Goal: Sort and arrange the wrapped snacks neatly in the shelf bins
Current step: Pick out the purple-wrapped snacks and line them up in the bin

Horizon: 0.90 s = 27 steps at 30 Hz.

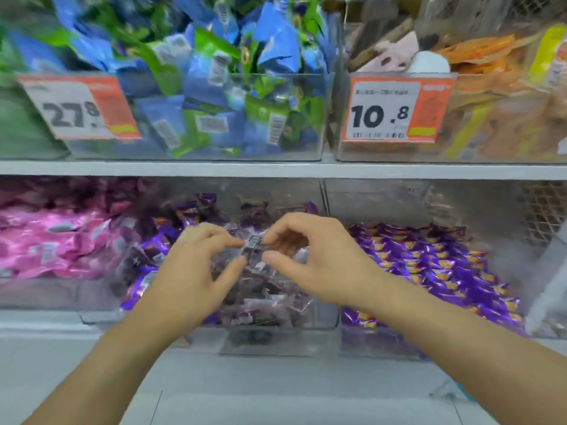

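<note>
Left hand [201,265] and right hand [310,262] fingers pinch one clear snack packet [254,242] over the middle bin [276,325]; the slick wrapper may slip into the jumbled pile.

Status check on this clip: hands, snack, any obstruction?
Left hand and right hand both pinching one clear-wrapped snack. Held over the middle lower bin. Nothing in the way.

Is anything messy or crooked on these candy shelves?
Yes. The 27.8 price tag hangs tilted, while the 10.8 tag sits nearly straight. The middle bin holds jumbled purple snacks, but the right bin's snacks lie in neat rows.
</note>
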### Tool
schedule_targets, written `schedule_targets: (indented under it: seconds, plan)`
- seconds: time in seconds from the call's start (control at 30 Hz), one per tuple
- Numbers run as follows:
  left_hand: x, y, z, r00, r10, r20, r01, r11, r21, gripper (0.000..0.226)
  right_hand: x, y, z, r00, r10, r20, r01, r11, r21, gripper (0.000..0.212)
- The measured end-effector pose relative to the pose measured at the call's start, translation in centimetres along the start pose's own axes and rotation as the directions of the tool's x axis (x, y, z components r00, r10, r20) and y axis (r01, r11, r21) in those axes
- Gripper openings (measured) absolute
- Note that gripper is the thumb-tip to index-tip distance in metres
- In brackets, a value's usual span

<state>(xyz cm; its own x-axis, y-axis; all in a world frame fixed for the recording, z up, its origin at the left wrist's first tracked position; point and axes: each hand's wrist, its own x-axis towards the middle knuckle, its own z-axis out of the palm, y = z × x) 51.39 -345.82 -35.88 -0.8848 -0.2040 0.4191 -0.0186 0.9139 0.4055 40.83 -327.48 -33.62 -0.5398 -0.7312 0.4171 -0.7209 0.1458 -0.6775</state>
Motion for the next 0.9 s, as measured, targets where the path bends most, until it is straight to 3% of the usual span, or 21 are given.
schedule_targets:
  seconds: [0.17,0.33,0.43,0.63,0.8,0.9]
  plan:
    - [-3.3,-7.2,-1.6,0.949,-0.314,0.041,0.299,0.931,0.209,0.069,7.9,-0.1,7.3,0.996,0.056,0.067,-0.056,0.998,-0.003,0.013]
    - [-3.9,-8.3,-2.0,0.935,-0.346,0.084,0.331,0.931,0.154,0.039,14.5,1.5,13.3,0.985,0.145,0.091,-0.111,0.946,-0.305,0.034]
    - [-3.3,-8.7,-1.9,0.932,-0.359,0.039,0.353,0.929,0.112,0.038,16.5,2.9,15.6,0.956,0.262,0.132,-0.193,0.900,-0.390,0.054]
    - [-2.4,-9.0,-2.0,0.897,-0.436,-0.071,0.435,0.900,-0.025,0.030,16.9,3.3,15.2,0.985,0.171,0.015,-0.158,0.936,-0.316,0.034]
    - [-2.7,-8.5,-2.6,0.862,-0.497,-0.100,0.470,0.857,-0.211,0.031,16.2,2.7,13.4,0.979,0.203,-0.032,-0.206,0.973,-0.101,0.051]
    - [-3.1,-7.5,-4.0,0.824,-0.533,-0.192,0.473,0.834,-0.283,0.021,13.8,0.7,12.1,0.976,0.219,0.002,-0.219,0.974,0.062,0.048]
